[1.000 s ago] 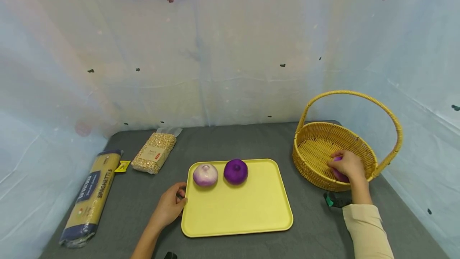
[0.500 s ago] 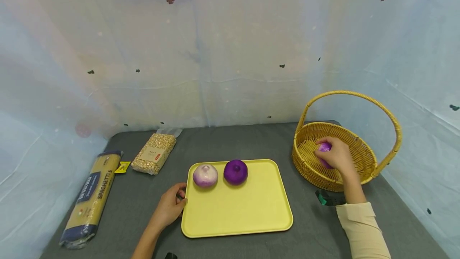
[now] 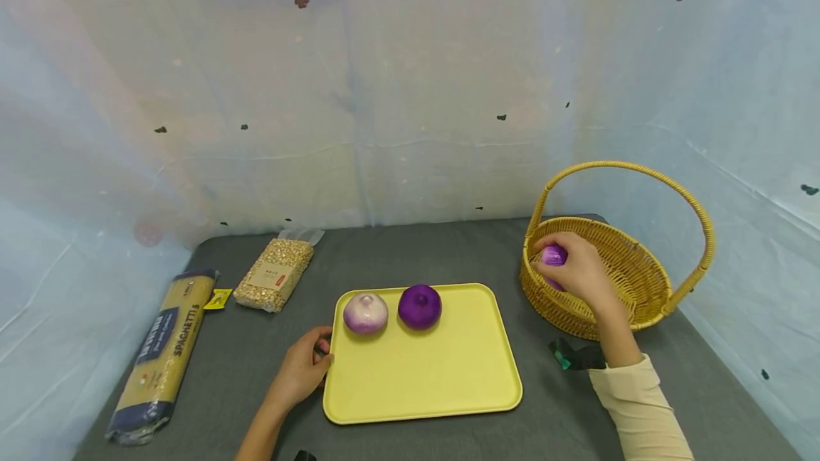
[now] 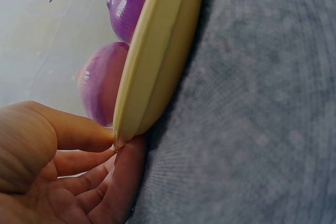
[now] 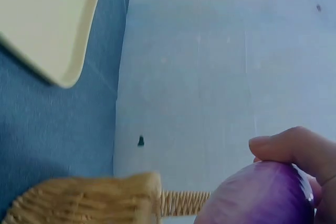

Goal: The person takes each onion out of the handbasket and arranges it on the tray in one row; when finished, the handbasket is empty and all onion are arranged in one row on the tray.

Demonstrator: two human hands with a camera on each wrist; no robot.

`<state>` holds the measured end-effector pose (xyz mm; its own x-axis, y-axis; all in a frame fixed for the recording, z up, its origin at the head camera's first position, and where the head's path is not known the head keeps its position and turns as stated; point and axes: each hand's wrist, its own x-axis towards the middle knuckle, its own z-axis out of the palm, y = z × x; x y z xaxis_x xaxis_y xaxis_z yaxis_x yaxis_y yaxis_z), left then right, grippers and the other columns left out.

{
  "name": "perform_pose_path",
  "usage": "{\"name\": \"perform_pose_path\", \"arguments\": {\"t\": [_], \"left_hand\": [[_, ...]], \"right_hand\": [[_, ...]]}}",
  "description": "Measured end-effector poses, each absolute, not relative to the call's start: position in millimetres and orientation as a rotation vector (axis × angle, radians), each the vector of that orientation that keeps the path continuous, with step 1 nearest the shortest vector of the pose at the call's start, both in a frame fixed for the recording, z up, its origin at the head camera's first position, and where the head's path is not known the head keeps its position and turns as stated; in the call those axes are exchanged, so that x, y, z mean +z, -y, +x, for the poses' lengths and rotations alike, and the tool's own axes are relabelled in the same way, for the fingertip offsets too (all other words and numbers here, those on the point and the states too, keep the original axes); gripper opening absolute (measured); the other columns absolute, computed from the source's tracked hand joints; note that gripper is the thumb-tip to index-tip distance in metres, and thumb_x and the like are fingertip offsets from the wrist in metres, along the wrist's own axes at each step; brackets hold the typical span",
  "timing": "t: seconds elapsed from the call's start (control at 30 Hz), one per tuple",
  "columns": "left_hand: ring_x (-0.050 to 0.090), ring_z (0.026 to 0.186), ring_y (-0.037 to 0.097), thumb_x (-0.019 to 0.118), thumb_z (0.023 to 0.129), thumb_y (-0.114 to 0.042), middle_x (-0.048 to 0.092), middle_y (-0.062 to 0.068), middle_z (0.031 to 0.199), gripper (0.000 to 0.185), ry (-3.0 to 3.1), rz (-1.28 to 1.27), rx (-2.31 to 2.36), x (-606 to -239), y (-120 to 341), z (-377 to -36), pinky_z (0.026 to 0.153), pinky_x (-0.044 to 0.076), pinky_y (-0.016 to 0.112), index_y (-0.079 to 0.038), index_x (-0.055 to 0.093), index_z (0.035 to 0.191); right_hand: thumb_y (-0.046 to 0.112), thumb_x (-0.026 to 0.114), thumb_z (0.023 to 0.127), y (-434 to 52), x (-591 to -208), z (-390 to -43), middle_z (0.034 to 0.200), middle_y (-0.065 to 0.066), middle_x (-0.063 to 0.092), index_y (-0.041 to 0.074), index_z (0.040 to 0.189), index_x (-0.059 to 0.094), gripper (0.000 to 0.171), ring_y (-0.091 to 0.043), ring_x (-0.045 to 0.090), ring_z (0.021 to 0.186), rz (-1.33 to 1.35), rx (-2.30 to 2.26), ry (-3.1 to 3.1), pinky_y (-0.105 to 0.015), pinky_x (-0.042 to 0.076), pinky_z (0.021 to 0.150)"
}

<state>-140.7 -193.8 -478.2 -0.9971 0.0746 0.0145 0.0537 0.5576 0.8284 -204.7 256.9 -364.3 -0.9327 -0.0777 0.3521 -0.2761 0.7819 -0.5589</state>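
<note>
Long yellow-and-blue pasta packet [image 3: 160,351], left on grey table: "SPAGHETTI 5" in dark letters along yellow side, readable. Blue panel beside it carries white brand word, too blurred to read. Clear bag of grain [image 3: 275,272] near it: pale label with small red mark, print too small to read. Small yellow tag [image 3: 218,297] between the two: marks illegible. No other text anywhere.

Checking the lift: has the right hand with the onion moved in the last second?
Yes. The right hand carried the purple onion up and left, toward the basket rim nearest the tray.
</note>
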Motion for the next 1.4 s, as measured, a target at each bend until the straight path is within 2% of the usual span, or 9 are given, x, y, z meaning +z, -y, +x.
{"name": "perform_pose_path", "arguments": {"t": [0.3,0.53,0.7,0.93,1.03,1.4], "left_hand": [[0.047,0.055,0.012,0.060,0.081,0.009,0.050,0.007,0.085,0.041,-2.762,0.122,1.456,-478,194,-141,0.041,0.045,0.025,0.006,0.052,0.121],[0.047,0.054,0.012,0.060,0.081,0.010,0.050,0.007,0.084,0.041,-2.756,0.124,1.466,-477,194,-140,0.041,0.045,0.025,0.006,0.052,0.120],[0.047,0.054,0.012,0.060,0.081,0.010,0.050,0.007,0.084,0.040,-2.761,0.114,1.462,-477,193,-139,0.041,0.044,0.025,0.006,0.053,0.120],[0.047,0.055,0.012,0.060,0.081,0.009,0.050,0.007,0.085,0.041,-2.750,0.109,1.469,-477,194,-140,0.041,0.045,0.025,0.006,0.052,0.122],[0.047,0.055,0.012,0.060,0.081,0.009,0.050,0.007,0.085,0.041,-2.752,0.113,1.465,-477,194,-141,0.041,0.045,0.025,0.006,0.052,0.122],[0.047,0.056,0.012,0.060,0.082,0.009,0.051,0.007,0.085,0.041,-2.751,0.116,1.461,-475,194,-141,0.041,0.045,0.025,0.005,0.052,0.121]], "right_hand": [[0.017,0.079,0.073,-232,-371,-210,0.116,-0.013,0.058,0.009,0.104,0.066,0.034,-0.029,0.056,0.097,0.555,0.933,2.633,-0.040,0.052,0.072],[0.018,0.081,0.071,-217,-388,-217,0.117,-0.012,0.059,0.012,0.102,0.066,0.034,-0.030,0.057,0.101,0.781,0.934,2.639,-0.034,0.052,0.072],[0.021,0.079,0.073,-208,-399,-219,0.117,-0.013,0.059,0.011,0.102,0.067,0.032,-0.029,0.056,0.104,0.850,0.975,2.662,-0.031,0.051,0.073],[0.021,0.079,0.074,-196,-408,-222,0.117,-0.014,0.059,0.009,0.101,0.067,0.032,-0.030,0.055,0.105,0.918,1.000,2.667,-0.034,0.051,0.075],[0.022,0.079,0.074,-191,-414,-224,0.115,-0.011,0.060,0.012,0.101,0.067,0.031,-0.027,0.055,0.103,0.944,0.989,2.665,-0.033,0.050,0.074],[0.022,0.078,0.074,-175,-437,-230,0.110,-0.005,0.062,0.009,0.102,0.067,0.033,-0.023,0.054,0.105,1.042,0.939,2.721,-0.042,0.042,0.086]]}}
